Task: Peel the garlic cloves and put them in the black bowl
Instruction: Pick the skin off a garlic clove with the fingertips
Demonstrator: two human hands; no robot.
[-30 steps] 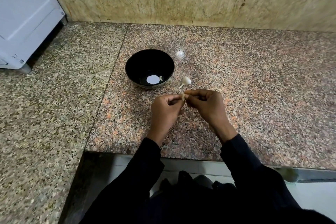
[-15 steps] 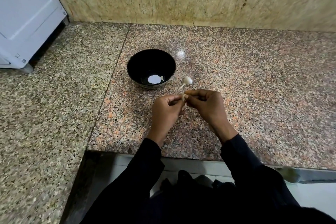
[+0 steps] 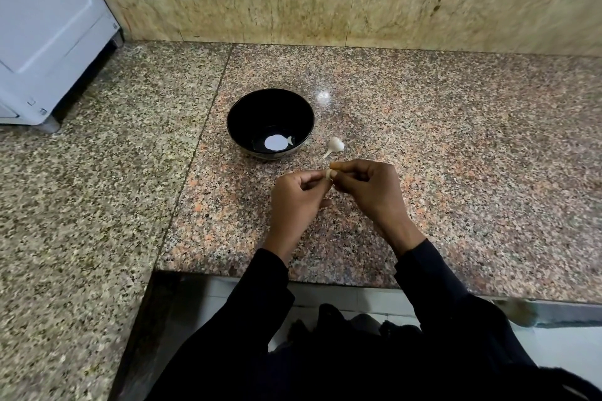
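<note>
Where both grips meet sits the garlic clove (image 3: 328, 174).

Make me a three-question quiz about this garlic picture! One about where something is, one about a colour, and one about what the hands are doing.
1. Where does the loose garlic clove lie?
A. inside the bowl
B. on the counter, just right of the bowl
C. on the floor

2. What colour is the bowl?
A. black
B. red
C. yellow

3. What are the hands doing?
A. lying flat on the counter
B. lifting the bowl
C. both pinching one small clove between them

Answers:
1. B, the clove rests on the granite counter beside the bowl's right rim.
2. A, the bowl is black, with something small and pale at its bottom.
3. C, the left hand and right hand meet at a pale held clove, fingers curled round it.
</note>
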